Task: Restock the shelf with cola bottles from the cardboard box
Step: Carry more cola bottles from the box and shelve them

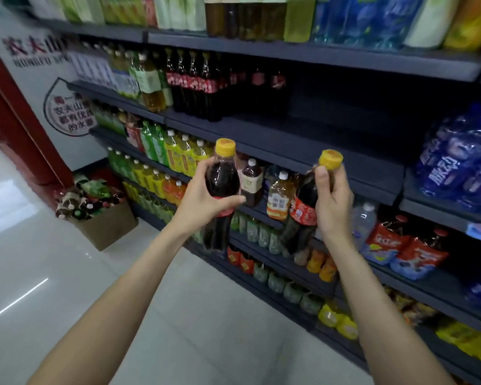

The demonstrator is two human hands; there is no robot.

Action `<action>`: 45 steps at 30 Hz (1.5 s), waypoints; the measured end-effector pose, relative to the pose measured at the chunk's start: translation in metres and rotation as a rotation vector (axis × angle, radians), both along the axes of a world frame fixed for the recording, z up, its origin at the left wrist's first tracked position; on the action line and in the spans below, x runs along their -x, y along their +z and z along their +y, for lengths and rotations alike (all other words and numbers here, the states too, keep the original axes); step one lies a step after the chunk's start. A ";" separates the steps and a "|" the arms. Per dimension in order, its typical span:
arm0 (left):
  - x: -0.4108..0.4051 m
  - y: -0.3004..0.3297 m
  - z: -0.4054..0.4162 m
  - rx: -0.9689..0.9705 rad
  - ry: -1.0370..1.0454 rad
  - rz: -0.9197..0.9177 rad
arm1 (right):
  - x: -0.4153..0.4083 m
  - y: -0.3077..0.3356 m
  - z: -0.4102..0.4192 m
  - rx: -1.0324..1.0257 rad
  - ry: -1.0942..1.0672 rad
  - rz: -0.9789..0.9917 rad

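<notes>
Holding two cola bottles upright before the dark shelf, our left hand wraps fingers around one bottle. Our right hand curls around the other bottle. The cardboard box sits on the floor, left.

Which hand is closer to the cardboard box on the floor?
The left. The left hand, gripping a cola bottle, is above and to the right of the cardboard box. The right hand, gripping another cola bottle, is farther right.

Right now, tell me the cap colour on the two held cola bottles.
Yellow, on both cola bottles, clearest in the head view.
</notes>
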State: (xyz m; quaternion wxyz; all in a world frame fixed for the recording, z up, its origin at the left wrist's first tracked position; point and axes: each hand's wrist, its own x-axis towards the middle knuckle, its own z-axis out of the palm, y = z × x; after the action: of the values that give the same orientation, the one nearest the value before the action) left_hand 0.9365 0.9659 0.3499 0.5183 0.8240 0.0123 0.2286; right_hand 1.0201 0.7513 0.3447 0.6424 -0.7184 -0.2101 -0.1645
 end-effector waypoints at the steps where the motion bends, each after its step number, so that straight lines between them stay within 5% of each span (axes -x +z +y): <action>1: -0.022 0.003 0.012 0.004 -0.012 -0.022 | -0.019 0.009 0.013 -0.009 -0.019 -0.030; 11: -0.247 0.004 0.123 -0.004 -0.108 -0.314 | -0.192 0.032 0.156 0.043 -0.238 -0.240; 19: -0.374 0.004 0.167 0.037 -0.237 -0.342 | -0.277 0.033 0.227 0.037 -0.410 -0.093; 26: -0.415 -0.004 0.173 0.082 -0.266 -0.328 | -0.301 0.026 0.230 0.170 -0.346 -0.089; 31: -0.415 -0.035 0.188 -0.056 -0.326 -0.252 | -0.293 -0.014 0.218 0.239 -0.372 0.002; 45: -0.507 -0.030 0.169 -0.232 0.013 -0.284 | -0.417 -0.020 0.200 0.159 -0.608 -0.015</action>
State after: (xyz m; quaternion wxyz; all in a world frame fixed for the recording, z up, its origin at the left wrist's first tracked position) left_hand 1.4439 1.1352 0.3199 0.4148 0.8376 -0.0821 0.3459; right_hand 1.4372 0.9508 0.3247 0.5038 -0.7952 -0.0027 -0.3375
